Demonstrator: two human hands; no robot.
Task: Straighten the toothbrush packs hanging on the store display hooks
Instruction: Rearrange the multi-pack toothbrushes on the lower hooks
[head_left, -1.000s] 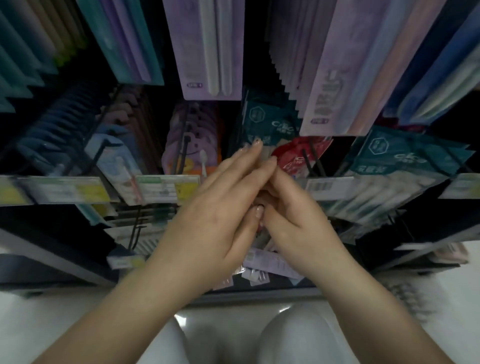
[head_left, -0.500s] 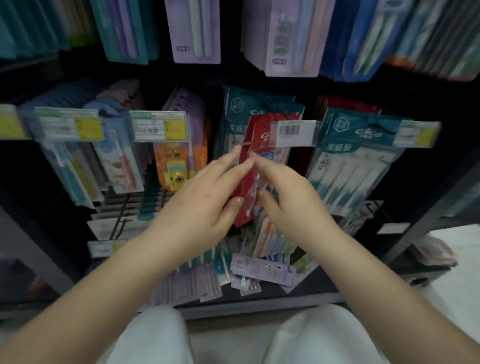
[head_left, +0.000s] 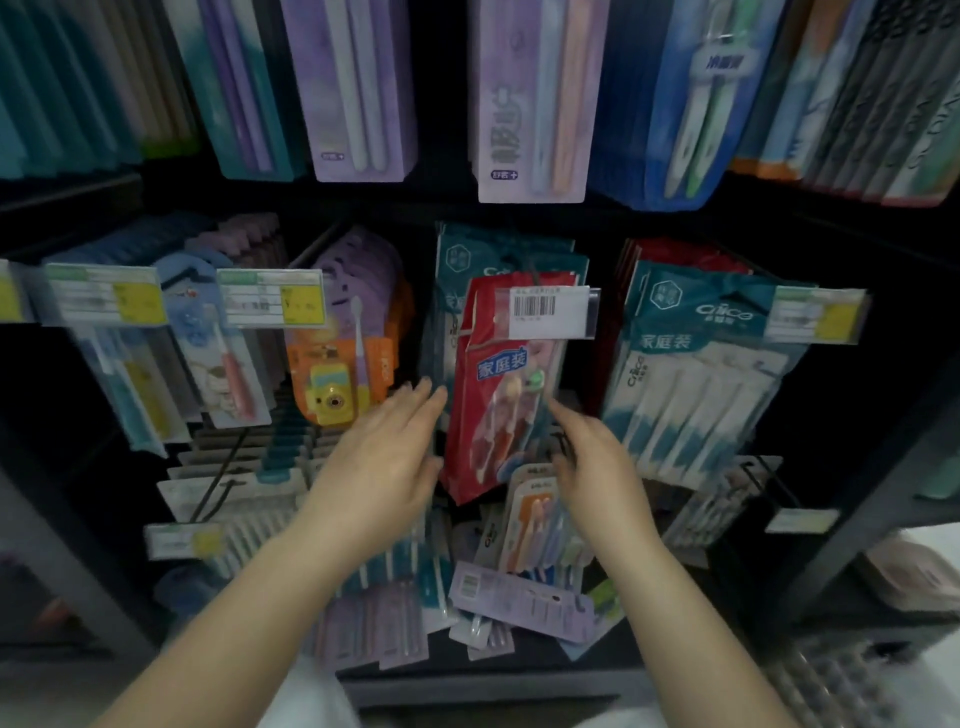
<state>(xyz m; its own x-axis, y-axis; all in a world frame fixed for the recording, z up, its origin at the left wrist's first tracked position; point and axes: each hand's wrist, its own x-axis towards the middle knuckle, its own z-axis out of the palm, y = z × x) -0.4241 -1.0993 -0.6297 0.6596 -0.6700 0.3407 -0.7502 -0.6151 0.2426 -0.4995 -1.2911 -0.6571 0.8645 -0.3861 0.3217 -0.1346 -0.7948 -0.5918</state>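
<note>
hands flank the tilted red pack (head_left: 501, 395) on its middle hook; left hand (head_left: 382, 457) and right hand (head_left: 597, 462) hold nothing, fingers loose; square it gently from both edges

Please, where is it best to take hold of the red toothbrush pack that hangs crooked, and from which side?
Probably by its two long edges, low down, one hand from each side. The red pack hangs tilted, and the label holder covers its top; the left hand and right hand already flank it.
</note>
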